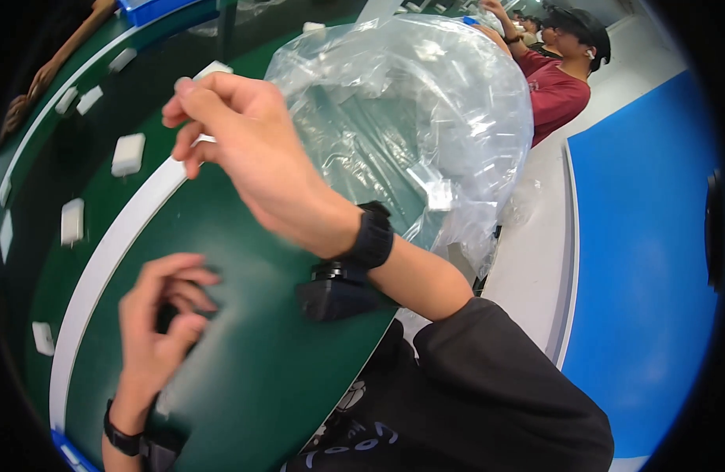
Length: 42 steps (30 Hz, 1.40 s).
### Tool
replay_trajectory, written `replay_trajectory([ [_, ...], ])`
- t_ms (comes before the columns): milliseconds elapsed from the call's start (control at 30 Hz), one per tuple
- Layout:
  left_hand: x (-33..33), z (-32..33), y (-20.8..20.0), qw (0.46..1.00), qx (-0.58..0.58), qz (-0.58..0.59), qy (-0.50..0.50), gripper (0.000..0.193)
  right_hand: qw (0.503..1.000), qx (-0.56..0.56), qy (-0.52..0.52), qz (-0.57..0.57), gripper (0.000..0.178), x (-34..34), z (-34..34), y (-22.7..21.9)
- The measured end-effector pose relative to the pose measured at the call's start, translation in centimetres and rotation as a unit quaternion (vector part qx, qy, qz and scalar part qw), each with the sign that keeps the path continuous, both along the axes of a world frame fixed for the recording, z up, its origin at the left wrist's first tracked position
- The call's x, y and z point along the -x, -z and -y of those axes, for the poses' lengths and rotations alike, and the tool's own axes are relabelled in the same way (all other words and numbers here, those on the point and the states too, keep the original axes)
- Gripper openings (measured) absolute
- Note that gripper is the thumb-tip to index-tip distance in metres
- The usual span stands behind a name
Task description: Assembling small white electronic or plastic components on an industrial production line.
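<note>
My right hand (244, 141) is raised over the white rail, its fingers loosely bent with gaps between them. I make out nothing held in it; a white patch between the fingers looks like the rail behind. Beside its forearm lies a big clear plastic bag (488, 118), its mouth spread wide, with a small clear packet (439, 193) in it. My left hand (154, 315) hovers over the green table (244, 370) at the lower left, fingers curled and thumb apart, nothing between them. Each wrist wears a black strap with a small black device.
A curved white rail (103, 267) divides my table from a green strip, where several small white blocks (128, 154) lie. A blue bin (154, 9) is at the far left, near another person's arms (52, 71). At upper right stands a person in a red shirt (557, 94).
</note>
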<state>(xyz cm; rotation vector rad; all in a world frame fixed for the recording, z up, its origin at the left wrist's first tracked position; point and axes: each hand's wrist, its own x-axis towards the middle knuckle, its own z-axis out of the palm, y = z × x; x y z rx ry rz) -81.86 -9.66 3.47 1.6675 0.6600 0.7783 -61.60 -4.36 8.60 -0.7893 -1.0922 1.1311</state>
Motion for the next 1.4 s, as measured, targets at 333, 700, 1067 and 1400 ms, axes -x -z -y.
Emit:
replay_trajectory([
  [333,-1.4,7.0,0.0,0.966,0.253,0.058,-0.013,0.058,0.953,-0.201,0.207,0.095,0.019,10.1,0.9,0.2],
  [700,-1.5,8.0,-0.7,0.997,0.014,0.025,0.076,0.062,0.956,0.016,-0.279,-0.086,0.026,10.4,3.0,-1.6],
  [1067,0.1,6.4,-1.5,0.973,0.193,0.03,0.127,0.014,0.751,0.029,0.197,0.63,0.035,-15.8,-2.0,1.9],
  [1400,3.0,2.4,-1.3,0.995,0.093,0.015,-0.015,0.011,0.57,0.019,0.238,0.786,0.043,-15.6,-1.5,1.3],
])
